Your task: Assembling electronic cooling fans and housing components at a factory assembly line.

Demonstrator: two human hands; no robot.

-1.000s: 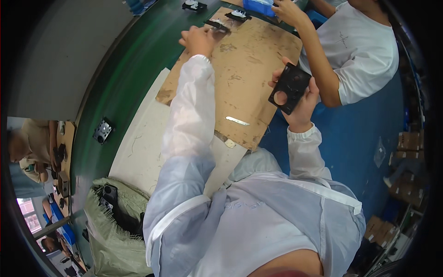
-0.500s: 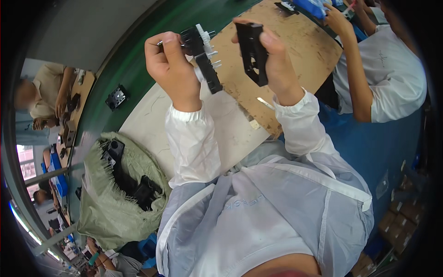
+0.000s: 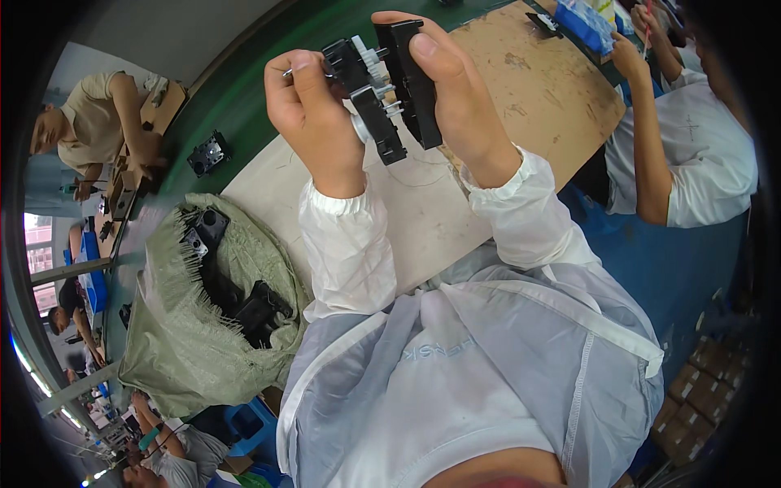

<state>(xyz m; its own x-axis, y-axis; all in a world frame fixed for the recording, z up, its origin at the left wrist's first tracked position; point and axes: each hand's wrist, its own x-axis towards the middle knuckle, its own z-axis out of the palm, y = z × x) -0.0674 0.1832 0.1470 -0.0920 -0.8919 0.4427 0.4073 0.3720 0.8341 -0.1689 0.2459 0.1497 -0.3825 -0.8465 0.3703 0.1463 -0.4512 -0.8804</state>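
Above the work surface, my left hand is closed on a black plastic gear assembly with white gears and thin pins along its right side. A thin metal rod pokes out by the left thumb. My right hand grips a long black plastic cover, thumb on its near face and fingers behind it. The cover stands upright right beside the pins, almost against them; whether the two parts touch, I cannot tell.
A green woven sack holding black plastic parts stands at the left. Another black part lies on the green bench. Beneath my hands are a pale sheet and a brown board. A co-worker sits at the right.
My right hand has brought the black cover leftward, right up to the gear assembly. The left hand has shifted slightly right, still holding the assembly.
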